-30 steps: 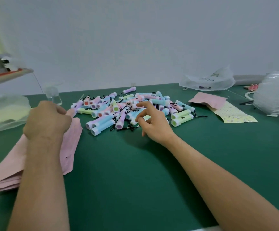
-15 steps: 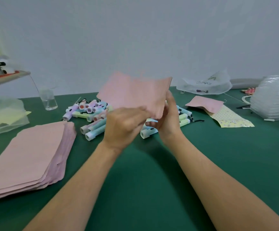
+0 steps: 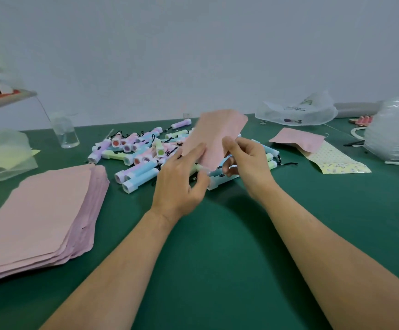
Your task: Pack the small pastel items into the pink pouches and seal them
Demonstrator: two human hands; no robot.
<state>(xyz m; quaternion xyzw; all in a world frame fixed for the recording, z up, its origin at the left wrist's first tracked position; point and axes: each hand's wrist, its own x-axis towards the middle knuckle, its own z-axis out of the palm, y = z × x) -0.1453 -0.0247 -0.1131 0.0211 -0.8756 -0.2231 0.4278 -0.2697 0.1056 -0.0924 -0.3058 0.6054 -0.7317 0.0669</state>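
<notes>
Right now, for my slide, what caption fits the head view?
Left hand and right hand hold a pink pouch over the pastel items on a green table.

A green table (image 3: 217,270) fills the foreground under soft, even light. Behind the table rises a plain pale grey wall (image 3: 193,55), with a small white socket (image 3: 187,114) just above the table's far edge. Above the table's left end juts a pale shelf (image 3: 10,97).

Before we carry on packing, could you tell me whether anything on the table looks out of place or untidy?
One pink pouch lies rumpled at the right, overlapping a yellow patterned pouch, apart from the stack of pink pouches at the left. That stack's edges are fanned, not squared. Nothing looks spilled.
</notes>
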